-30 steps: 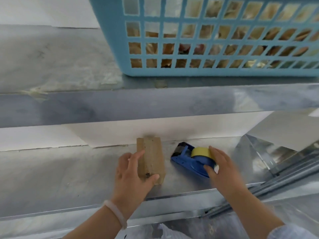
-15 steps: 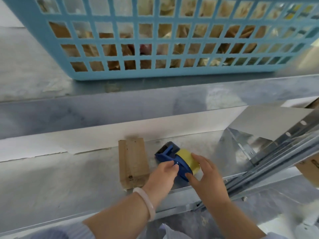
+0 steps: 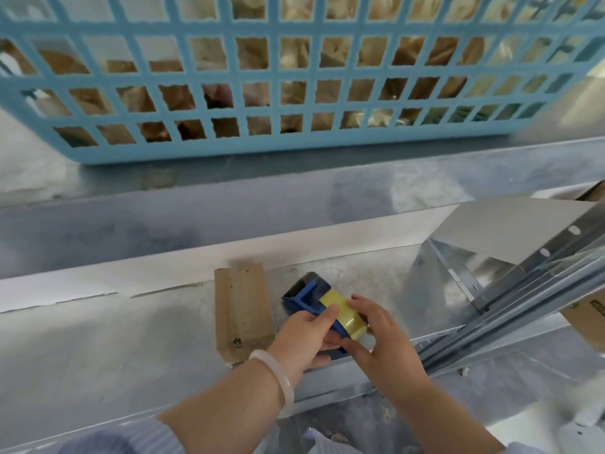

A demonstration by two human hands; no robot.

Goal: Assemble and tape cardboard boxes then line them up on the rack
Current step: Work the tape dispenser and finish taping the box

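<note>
A blue tape dispenser (image 3: pixel 304 296) is held by both hands at the front edge of a metal rack shelf (image 3: pixel 114 348). It cannot be told if it is lifted or rested on the shelf.

The left hand (image 3: pixel 307 335) is wrapped round the blue frame. The thumb is laid on top, next to the yellow tape roll (image 3: pixel 343 314), and the other left fingers (image 3: pixel 324 340) are curled underneath. A pale bracelet (image 3: pixel 278 371) is worn on that wrist.

The right hand (image 3: pixel 383 342) is placed on the other side of the roll. Its fingers (image 3: pixel 363 301) are bent and pressed on the top of the roll, and its thumb is stretched out below, so the roll is pinched between them. The dark end of the dispenser is pointed away from the fingers, toward the back of the shelf.

A small cardboard box (image 3: pixel 242 309) is seen just to the left of the left fingers. It is laid flat on the shelf, and its near end is close to the left wrist (whether the two touch cannot be told).

Beyond the fingers, a long white sheet (image 3: pixel 163 280) is stood along the back of the shelf. Far above the fingers, a big light-blue basket (image 3: pixel 262 145) with square holes is set on a higher shelf, and brown and pale things are seen through the holes. To the right of the right fingers, grey metal bars (image 3: pixel 523 290) are slanted across the rack, and part of another box (image 3: pixel 586 319) is seen behind them.
</note>
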